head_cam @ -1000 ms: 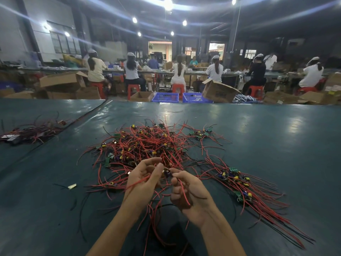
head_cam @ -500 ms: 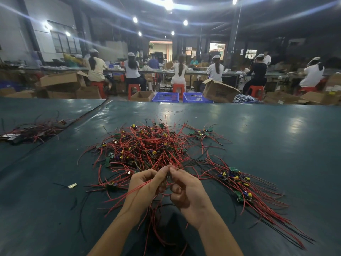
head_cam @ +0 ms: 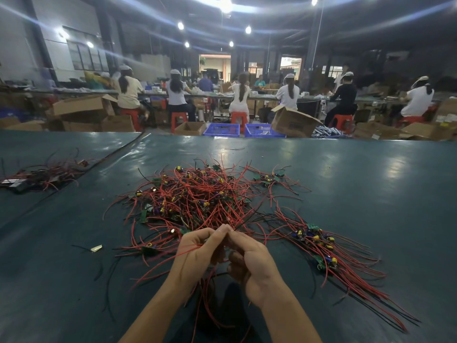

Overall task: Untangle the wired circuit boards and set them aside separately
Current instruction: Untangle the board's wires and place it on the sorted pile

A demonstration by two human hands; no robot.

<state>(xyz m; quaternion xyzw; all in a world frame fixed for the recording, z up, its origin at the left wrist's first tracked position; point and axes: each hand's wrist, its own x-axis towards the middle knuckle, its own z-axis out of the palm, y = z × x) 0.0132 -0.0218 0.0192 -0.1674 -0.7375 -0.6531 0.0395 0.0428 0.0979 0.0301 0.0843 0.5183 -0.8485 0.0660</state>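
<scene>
Left hand (head_cam: 197, 251) curls round several red wires (head_cam: 173, 254); right hand (head_cam: 249, 258), fingers bent, pinches a strand where the fingertips meet. Both work at the near edge of the tangled heap of wired circuit boards (head_cam: 197, 194), mid green table (head_cam: 358, 184). A looser row of boards (head_cam: 319, 246) lies to the right.

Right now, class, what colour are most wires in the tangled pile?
The wires are mostly red, a few black; the head view shows this best.

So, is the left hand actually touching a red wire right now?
Touching. The head view shows a red wire running across the left hand and into its curled fingers, with no gap.
</scene>
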